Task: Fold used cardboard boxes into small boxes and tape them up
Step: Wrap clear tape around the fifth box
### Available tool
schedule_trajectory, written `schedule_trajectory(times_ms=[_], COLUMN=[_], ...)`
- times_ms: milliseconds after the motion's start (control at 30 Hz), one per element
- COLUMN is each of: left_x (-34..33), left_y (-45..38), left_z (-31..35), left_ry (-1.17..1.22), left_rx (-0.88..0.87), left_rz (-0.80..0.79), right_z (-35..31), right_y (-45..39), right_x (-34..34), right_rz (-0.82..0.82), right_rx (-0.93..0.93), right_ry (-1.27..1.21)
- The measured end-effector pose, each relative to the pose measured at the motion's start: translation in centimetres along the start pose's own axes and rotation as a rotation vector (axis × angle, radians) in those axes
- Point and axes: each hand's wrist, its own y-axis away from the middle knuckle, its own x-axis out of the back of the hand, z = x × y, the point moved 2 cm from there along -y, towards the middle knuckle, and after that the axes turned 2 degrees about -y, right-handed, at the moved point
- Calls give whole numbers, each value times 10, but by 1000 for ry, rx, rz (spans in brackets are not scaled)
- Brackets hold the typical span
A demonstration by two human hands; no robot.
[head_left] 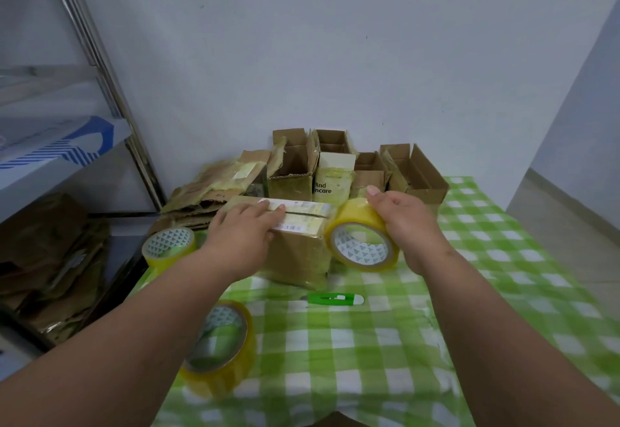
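Left hand (246,225) presses flat on a closed box (298,242); right hand (407,222) grips a tape roll (364,237) beside it. Taping underway; open boxes (352,165) behind remain.

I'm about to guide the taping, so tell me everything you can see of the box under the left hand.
The cardboard box is brown, worn and glossy with old tape, flaps closed along a top seam beside a white label. It sits on the green checked cloth. The left hand presses its top; the tape roll in the right hand meets its right edge.

Our left hand (243,228) presses the closed cardboard box (298,245); at its three o'clock, our right hand (407,222) grips a tape roll (364,237).
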Motion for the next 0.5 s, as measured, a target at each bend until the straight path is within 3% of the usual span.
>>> schedule_trajectory(times_ms=[233,367,500], left_x=[1,3,-2], left_y=[26,39,45], left_z=[-6,-2,0], left_ry=[200,372,292], left_rx=[-84,-126,-178], left_rz=[-77,-54,-87], right_z=[-1,11,25], right_y=[40,65,87], right_x=[-21,-28,-35], right_rz=[-3,-74,-101], right_rx=[-43,-163,-233], right_ry=[-13,-193,-327])
